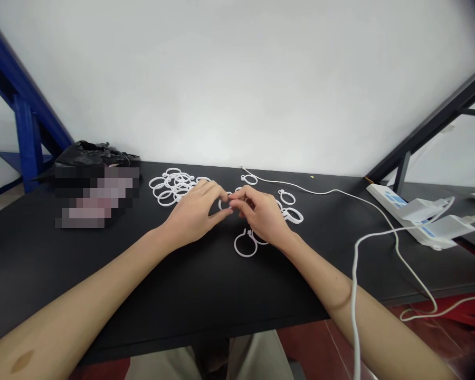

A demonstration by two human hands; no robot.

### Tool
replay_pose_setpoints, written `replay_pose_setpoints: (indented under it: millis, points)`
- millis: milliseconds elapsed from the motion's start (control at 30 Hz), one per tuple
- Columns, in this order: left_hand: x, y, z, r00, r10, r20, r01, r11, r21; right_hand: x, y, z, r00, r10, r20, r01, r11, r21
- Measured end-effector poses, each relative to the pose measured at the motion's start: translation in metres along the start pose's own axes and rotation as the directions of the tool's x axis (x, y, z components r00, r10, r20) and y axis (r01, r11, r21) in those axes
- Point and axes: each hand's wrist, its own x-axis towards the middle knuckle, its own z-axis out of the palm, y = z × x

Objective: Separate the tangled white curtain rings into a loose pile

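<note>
Between the fingertips of both hands is a white plastic curtain ring, partly covered by the fingers. My left hand pinches it from the left with thumb and forefinger. From the right, my right hand closes thumb and fingers at the same spot. Beyond my left hand lies a loose pile of the same white rings, each with a small eyelet. Several more rings lie around my right hand, among them an open-looking one just in front and others to its right, partly hidden.
A black plastic bag sits at the left, with a blurred-out patch before it. On the right a white power strip holds plugged-in adapters. Its white cable crosses over my right forearm. A pale wall backs the black table.
</note>
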Motion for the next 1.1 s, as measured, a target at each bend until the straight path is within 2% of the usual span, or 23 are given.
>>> replay_pose_setpoints:
  millis: [100, 233, 300, 367, 467, 567, 667, 767, 867, 1100]
  points:
    - [-0.001, 0.001, -0.001, 0.997, -0.067, -0.025, 0.068, 0.998, 0.008, -0.001, -0.001, -0.002, 1.000, -0.006, 0.008, 0.006, 1.000, 0.015]
    - [0.000, 0.003, -0.002, 0.996, -0.086, 0.028, 0.086, 0.996, 0.021, -0.002, -0.004, -0.001, 1.000, 0.018, 0.023, -0.019, 0.999, 0.050]
    - [0.001, 0.003, -0.002, 0.995, -0.095, 0.013, 0.094, 0.995, 0.041, -0.002, -0.004, 0.001, 1.000, 0.028, 0.000, -0.028, 0.998, 0.051]
    - [0.002, 0.000, -0.002, 0.992, -0.122, -0.024, 0.123, 0.990, 0.071, -0.001, -0.001, 0.002, 0.999, 0.033, -0.041, -0.033, 0.999, -0.012]
    - [0.003, -0.008, -0.002, 0.977, -0.204, -0.064, 0.210, 0.971, 0.113, 0.000, 0.007, 0.001, 0.997, 0.020, -0.079, -0.038, 0.971, -0.236]
    - [0.004, -0.018, -0.002, 0.968, -0.243, -0.067, 0.251, 0.951, 0.178, 0.001, 0.015, -0.001, 0.997, 0.005, -0.075, -0.039, 0.887, -0.461]
    - [0.004, -0.025, 0.000, 0.974, -0.220, -0.055, 0.227, 0.937, 0.264, 0.002, 0.019, -0.003, 0.995, 0.032, -0.090, -0.078, 0.811, -0.580]
    - [0.003, -0.030, 0.004, 0.980, -0.197, -0.038, 0.199, 0.925, 0.324, 0.003, 0.022, -0.004, 0.993, 0.058, -0.108, -0.113, 0.773, -0.625]
    - [0.002, -0.033, 0.008, 0.982, -0.190, -0.013, 0.182, 0.914, 0.362, 0.005, 0.025, -0.004, 0.995, 0.070, -0.078, -0.103, 0.768, -0.632]
    - [0.001, -0.027, 0.004, 0.978, -0.209, -0.017, 0.202, 0.915, 0.349, 0.006, 0.033, -0.005, 0.997, 0.068, -0.036, -0.076, 0.757, -0.649]
